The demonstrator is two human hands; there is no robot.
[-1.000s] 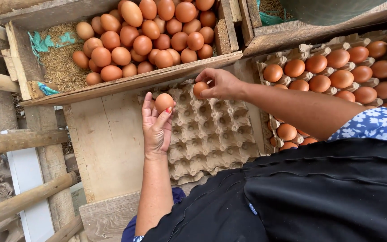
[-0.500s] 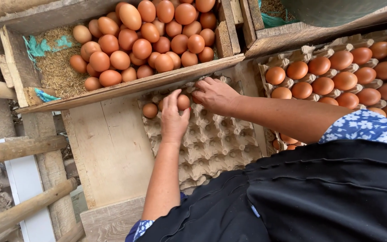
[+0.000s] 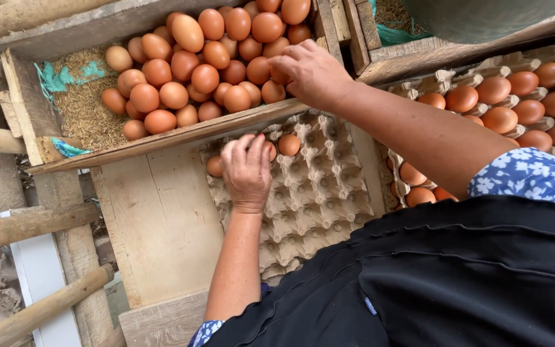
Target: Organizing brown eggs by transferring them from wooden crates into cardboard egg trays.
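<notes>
While the left hand (image 3: 246, 170) lies fingers-down over an egg (image 3: 270, 151) in the tray (image 3: 329, 199), the right hand (image 3: 309, 72) curls into the crate (image 3: 24, 103) egg pile (image 3: 207, 58); its hold is hidden. Best seat each egg gently, one per cup.

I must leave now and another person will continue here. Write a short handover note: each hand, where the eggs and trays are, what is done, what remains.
Left hand: palm down on the near-empty egg tray, over an egg at its top edge; grip hidden.
Right hand: reaching into the wooden crate, fingers on the pile of brown eggs.
Done: about three eggs sit in the tray's top row; a filled tray lies to the right.
Left: the remaining cups are empty, and the crate holds many eggs.
</notes>
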